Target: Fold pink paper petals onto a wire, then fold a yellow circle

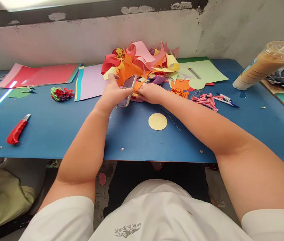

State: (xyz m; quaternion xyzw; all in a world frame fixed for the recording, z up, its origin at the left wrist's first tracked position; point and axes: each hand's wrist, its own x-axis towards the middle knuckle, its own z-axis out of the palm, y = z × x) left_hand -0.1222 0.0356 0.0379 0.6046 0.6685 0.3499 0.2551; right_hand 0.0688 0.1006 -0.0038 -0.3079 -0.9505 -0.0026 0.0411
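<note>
My left hand [113,92] is closed around a phone [128,87], which it holds tilted by the edge. Close to it, my right hand [152,93] has its fingers drawn together on an orange paper scrap [139,85]; the fingertips are partly hidden. Both hands are at the front of a heap of curled paper offcuts [142,57] in red, orange, pink and yellow. A pale yellow paper circle [157,121] lies on the blue table [132,140] below my right hand, beside a thin wire [173,121].
Left on the table are a red utility knife [18,130], a ruffled paper flower [62,94] and coloured sheets [41,75]. To the right lie folded pink pieces [207,101], pens [226,100] and green sheets [207,69]. A tall iced drink [262,65] stands farther right. Another person's sleeve [3,201] shows lower left.
</note>
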